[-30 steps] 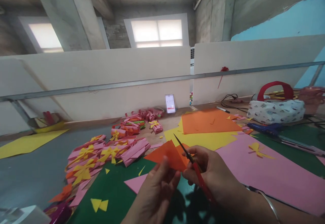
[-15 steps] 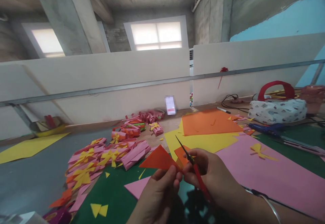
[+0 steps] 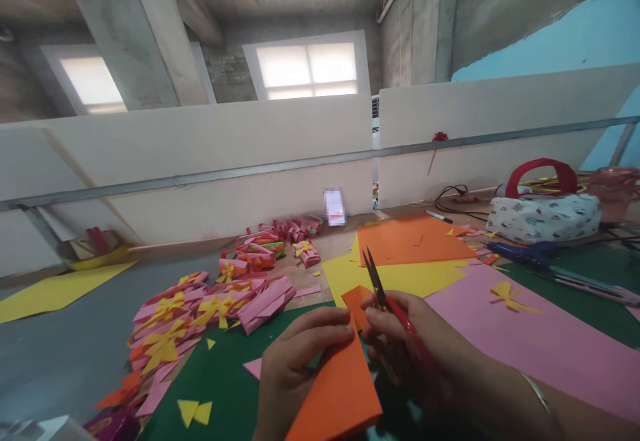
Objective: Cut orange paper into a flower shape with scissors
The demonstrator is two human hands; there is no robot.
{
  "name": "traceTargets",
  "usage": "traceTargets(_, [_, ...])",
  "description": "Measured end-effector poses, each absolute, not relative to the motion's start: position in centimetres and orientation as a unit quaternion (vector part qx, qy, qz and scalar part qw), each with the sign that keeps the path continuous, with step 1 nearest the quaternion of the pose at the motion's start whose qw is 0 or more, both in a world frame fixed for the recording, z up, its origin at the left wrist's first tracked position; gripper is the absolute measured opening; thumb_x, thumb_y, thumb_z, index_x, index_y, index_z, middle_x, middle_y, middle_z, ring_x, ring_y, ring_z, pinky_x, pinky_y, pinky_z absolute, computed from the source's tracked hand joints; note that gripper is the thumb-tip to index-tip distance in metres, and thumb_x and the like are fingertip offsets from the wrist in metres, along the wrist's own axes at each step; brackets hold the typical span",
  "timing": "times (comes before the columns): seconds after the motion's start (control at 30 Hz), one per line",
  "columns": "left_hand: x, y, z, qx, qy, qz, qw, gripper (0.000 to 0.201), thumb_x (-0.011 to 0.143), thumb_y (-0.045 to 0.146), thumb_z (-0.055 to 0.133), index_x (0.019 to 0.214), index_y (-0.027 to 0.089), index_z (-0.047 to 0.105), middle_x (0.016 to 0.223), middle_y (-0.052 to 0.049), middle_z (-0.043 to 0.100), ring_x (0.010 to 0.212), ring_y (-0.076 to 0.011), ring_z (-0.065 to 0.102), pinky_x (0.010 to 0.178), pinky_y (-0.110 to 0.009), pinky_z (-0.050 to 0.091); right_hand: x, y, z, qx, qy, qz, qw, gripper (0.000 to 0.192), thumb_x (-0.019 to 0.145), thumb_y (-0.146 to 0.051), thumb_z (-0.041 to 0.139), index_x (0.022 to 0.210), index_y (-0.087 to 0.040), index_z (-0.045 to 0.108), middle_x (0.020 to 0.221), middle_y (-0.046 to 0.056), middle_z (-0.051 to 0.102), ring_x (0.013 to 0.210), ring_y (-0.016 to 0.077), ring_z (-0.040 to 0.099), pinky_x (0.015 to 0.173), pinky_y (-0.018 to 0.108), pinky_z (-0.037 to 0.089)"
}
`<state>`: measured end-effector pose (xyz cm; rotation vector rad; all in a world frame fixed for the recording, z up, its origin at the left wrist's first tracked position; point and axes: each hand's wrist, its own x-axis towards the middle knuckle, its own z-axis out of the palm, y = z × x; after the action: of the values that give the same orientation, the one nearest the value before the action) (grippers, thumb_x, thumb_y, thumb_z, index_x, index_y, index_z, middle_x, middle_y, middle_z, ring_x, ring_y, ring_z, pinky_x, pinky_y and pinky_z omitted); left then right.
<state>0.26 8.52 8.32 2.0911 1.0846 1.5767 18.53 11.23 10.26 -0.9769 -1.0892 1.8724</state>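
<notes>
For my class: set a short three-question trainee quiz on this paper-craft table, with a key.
1. True or false: the right hand holds scissors.
2. What colour is the folded paper in the left hand?
3. On which sheet does the yellow bow lie? A green, B pink, C orange.

Key: 1 true. 2 orange. 3 B, the pink sheet.
</notes>
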Motion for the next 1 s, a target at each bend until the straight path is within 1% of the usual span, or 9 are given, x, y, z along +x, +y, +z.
traceTargets(0.13, [0.3,8.0,7.6,0.739,0.399,0.543,-0.001,0.024,0.072,0.014,0.070,0.092,0.027,0.072,0.103,-0.004,0.071,0.093,-0.0153,0.067,0.078,-0.017,0.053,18.5,10.5,10.7,-0.338,-0.407,0.783,0.326,0.033,0.068,-0.026,0.072,0.094,-0.018,0.054,0.061,-0.005,0.055,0.050,0.0071,0.050,0.045,0.018,0.035])
traceTargets(0.23, [0.9,8.0,7.3,0.711,0.424,0.561,-0.018,0.019,0.074,0.014,0.068,0.087,0.027,0.074,0.103,-0.003,0.071,0.091,-0.0153,0.067,0.078,-0.019,0.053,18.2,10.3,10.3,-0.372,-0.402,0.771,0.325,0.041,0.059,-0.011,0.067,0.097,-0.017,0.052,0.052,-0.008,0.051,0.042,0.0057,0.042,0.040,0.017,0.028])
traceTargets(0.33, [1.4,8.4,8.0,0.657,0.480,0.575,0.091,0.024,0.070,0.017,0.071,0.091,0.028,0.074,0.100,-0.003,0.071,0.092,-0.0177,0.067,0.079,-0.022,0.053,18.0,10.4,9.9,-0.376,-0.441,0.735,0.351,0.040,0.056,-0.005,0.061,0.094,-0.016,0.053,0.051,-0.009,0.050,0.041,0.0050,0.042,0.041,0.018,0.026])
traceTargets(0.43, [1.7,8.9,8.8,0.493,0.542,0.575,0.365,0.037,0.074,0.031,0.068,0.110,0.021,0.066,0.094,-0.007,0.072,0.082,-0.0190,0.068,0.073,-0.027,0.055,18.0,10.8,9.7,-0.391,-0.524,0.654,0.380,0.035,0.055,-0.001,0.059,0.087,-0.017,0.056,0.057,-0.007,0.054,0.048,0.0063,0.049,0.046,0.018,0.032])
traceTargets(0.5, [2.0,9.1,8.7,0.404,0.524,0.523,0.537,0.045,0.072,0.044,0.068,0.106,0.014,0.066,0.086,-0.011,0.072,0.071,-0.0196,0.068,0.063,-0.028,0.055,18.1,10.9,9.8,-0.391,-0.572,0.608,0.388,0.033,0.055,0.001,0.057,0.082,-0.017,0.058,0.063,-0.005,0.058,0.055,0.0081,0.053,0.050,0.019,0.037])
traceTargets(0.57, [2.4,9.1,8.2,0.384,0.488,0.471,0.627,0.048,0.060,0.045,0.078,0.092,0.010,0.070,0.077,-0.012,0.071,0.064,-0.0191,0.067,0.056,-0.025,0.052,18.3,11.0,9.8,-0.374,-0.604,0.585,0.392,0.032,0.055,0.002,0.054,0.081,-0.017,0.058,0.069,-0.003,0.061,0.061,0.0099,0.056,0.055,0.020,0.041])
traceTargets(0.63, [2.7,9.0,7.5,0.385,0.452,0.459,0.661,0.046,0.051,0.035,0.085,0.085,0.009,0.071,0.072,-0.011,0.071,0.063,-0.0184,0.066,0.057,-0.023,0.050,18.4,10.9,9.8,-0.369,-0.622,0.571,0.389,0.033,0.057,0.002,0.054,0.082,-0.017,0.058,0.070,-0.003,0.062,0.064,0.0107,0.057,0.056,0.020,0.042])
traceTargets(0.77, [2.7,8.6,7.5,0.319,0.440,0.522,0.657,0.040,0.051,0.018,0.084,0.088,0.011,0.071,0.083,-0.012,0.073,0.068,-0.0190,0.067,0.063,-0.026,0.051,18.4,11.0,9.6,-0.372,-0.623,0.567,0.390,0.031,0.061,-0.001,0.062,0.087,-0.017,0.058,0.070,-0.003,0.062,0.064,0.0107,0.057,0.059,0.021,0.044])
traceTargets(1.0, [2.4,8.6,7.9,0.314,0.439,0.564,0.625,0.027,0.054,0.016,0.082,0.078,0.012,0.071,0.067,-0.007,0.071,0.058,-0.0144,0.063,0.055,-0.021,0.047,18.2,11.4,9.4,-0.383,-0.611,0.547,0.426,0.036,0.061,-0.003,0.068,0.093,-0.017,0.057,0.075,-0.003,0.062,0.066,0.0100,0.059,0.060,0.019,0.046])
